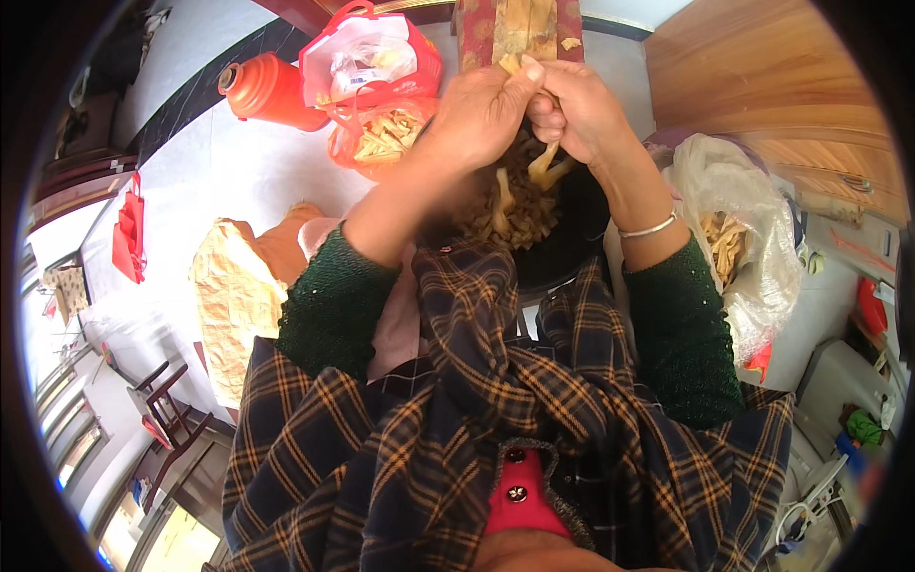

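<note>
My left hand point(477, 119) and my right hand point(583, 107) meet at the top middle, both closed with fingertips pinching a pale yellow, fibrous dried strip point(547, 170). One end pokes out above the thumbs; the rest hangs below my right hand and splits into thinner tails. Under them, between my knees, is a dark round basin point(583, 214) holding a heap of short yellowish-brown pieces point(529, 221). Just beyond my hands lies a worn wooden block point(524, 29) on a red patterned bench point(474, 38). My wrists hide part of the basin.
Left of the basin stand a red bag of pale cut pieces point(393, 136), a larger red-and-white bag point(405, 59) and an orange-red jug point(276, 92). Brown paper point(233, 296) lies nearer. At right, a translucent sack point(762, 243) holds long strips, near a wooden cabinet point(791, 95).
</note>
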The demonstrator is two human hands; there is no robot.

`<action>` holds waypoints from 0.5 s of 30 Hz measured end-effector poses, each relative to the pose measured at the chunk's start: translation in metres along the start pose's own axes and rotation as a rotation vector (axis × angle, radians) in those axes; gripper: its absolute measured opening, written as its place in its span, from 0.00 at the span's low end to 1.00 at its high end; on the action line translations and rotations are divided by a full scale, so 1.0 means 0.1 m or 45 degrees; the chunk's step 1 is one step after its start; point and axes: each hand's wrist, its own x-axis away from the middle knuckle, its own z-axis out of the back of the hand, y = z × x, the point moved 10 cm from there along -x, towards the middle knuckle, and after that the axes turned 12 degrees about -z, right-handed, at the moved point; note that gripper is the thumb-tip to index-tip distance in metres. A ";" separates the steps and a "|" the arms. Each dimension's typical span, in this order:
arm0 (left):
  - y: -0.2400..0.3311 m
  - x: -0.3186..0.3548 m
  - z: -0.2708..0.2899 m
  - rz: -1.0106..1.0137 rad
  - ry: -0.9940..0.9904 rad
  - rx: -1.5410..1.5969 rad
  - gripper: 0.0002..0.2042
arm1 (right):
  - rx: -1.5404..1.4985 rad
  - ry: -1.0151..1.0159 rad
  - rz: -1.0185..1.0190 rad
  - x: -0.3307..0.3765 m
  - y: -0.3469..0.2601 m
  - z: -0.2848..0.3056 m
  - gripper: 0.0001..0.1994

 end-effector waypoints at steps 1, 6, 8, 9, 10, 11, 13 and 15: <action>-0.04 0.03 -0.06 0.079 0.115 0.268 0.24 | -0.061 -0.014 -0.020 0.02 0.04 -0.03 0.13; -0.04 -0.08 0.22 0.061 0.615 1.329 0.22 | -0.076 -0.293 -0.039 0.07 0.05 -0.29 0.14; 0.16 -0.19 0.38 -0.329 0.101 2.098 0.22 | 0.019 -0.325 -0.035 0.13 0.05 -0.42 0.15; 0.18 -0.21 0.53 -0.295 0.351 1.882 0.20 | 0.080 -0.284 -0.043 0.13 0.06 -0.40 0.14; 0.23 -0.19 0.70 -0.261 0.590 1.653 0.18 | 0.141 -0.243 -0.050 0.14 0.07 -0.37 0.14; 0.27 -0.14 0.88 -0.228 0.815 1.418 0.16 | 0.204 -0.198 -0.055 0.16 0.06 -0.35 0.14; 0.16 -0.07 1.08 -0.391 0.826 1.004 0.15 | 0.002 -0.282 -0.022 0.19 0.00 -0.38 0.13; 0.52 0.03 1.08 -0.574 0.903 0.101 0.19 | -0.288 -0.474 0.053 0.24 -0.08 -0.45 0.12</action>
